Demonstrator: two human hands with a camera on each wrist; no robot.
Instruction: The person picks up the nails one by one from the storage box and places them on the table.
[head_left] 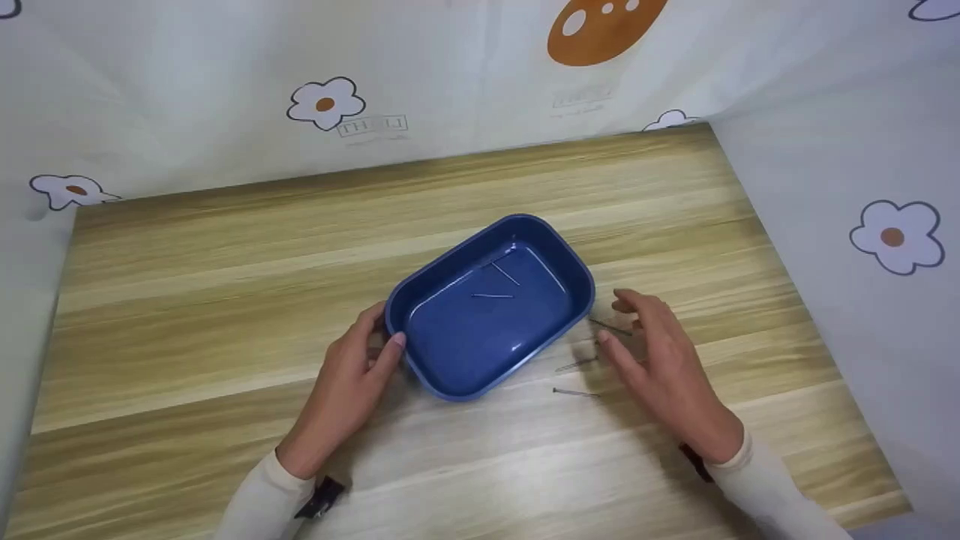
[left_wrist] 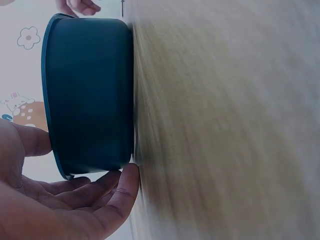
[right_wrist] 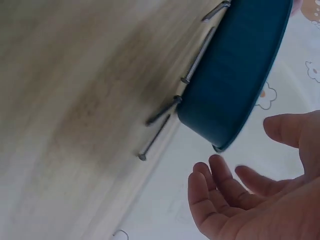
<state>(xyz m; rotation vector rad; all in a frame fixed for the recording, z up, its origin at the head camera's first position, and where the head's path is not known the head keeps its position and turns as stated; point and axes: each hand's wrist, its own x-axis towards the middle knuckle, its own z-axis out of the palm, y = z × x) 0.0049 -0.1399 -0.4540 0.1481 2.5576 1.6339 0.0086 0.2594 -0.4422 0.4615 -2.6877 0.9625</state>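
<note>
A deep blue plastic tub (head_left: pixel 487 322) with rounded corners stands on the table. My left hand (head_left: pixel 349 382) grips its left end, thumb on the rim and fingers against the outer wall, as the left wrist view also shows. Thin metal screws (head_left: pixel 492 295) lie on the tub's floor. My right hand (head_left: pixel 664 367) hovers by the right corner with fingers loosely bent and nothing between them. Several more screws (right_wrist: pixel 154 137) are scattered on the table along the tub's near right side. One screw (head_left: pixel 576 392) lies nearest me.
The wood-grain table (head_left: pixel 225 300) reaches out on both sides of the tub. A pale curtain (head_left: pixel 450 82) with flower prints hangs behind it and along the right edge. Dark straps (head_left: pixel 321 496) sit at both wrists, by white sleeves.
</note>
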